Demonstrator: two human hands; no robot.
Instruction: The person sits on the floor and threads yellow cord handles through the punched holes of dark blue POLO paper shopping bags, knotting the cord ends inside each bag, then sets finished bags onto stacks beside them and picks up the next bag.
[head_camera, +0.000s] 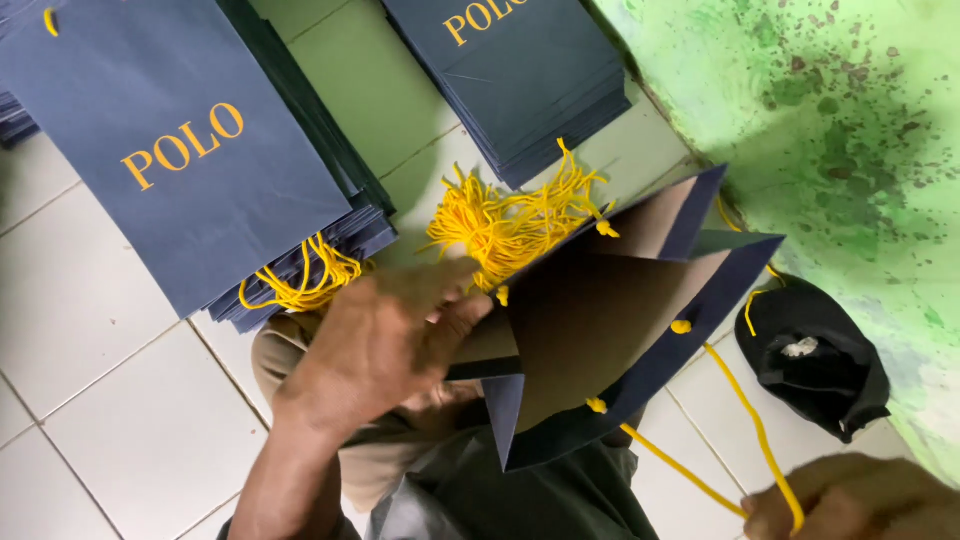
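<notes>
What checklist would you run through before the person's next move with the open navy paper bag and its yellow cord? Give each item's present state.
1. Left hand grips the open bag at its mouth: ok.
2. Right hand holds the yellow cord: ok.
3. Cord runs taut to the bag: ok.
4. Cord knots seated at the holes: cannot tell.
5. Loose cord bundle lies beside the left hand: ok.
6. Stack of flat bags lies next to the bundle: ok.

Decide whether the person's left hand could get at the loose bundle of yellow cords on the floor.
Probably yes: the left hand grips the open navy bag right beside the yellow cord bundle, with nothing lying between them.
</notes>
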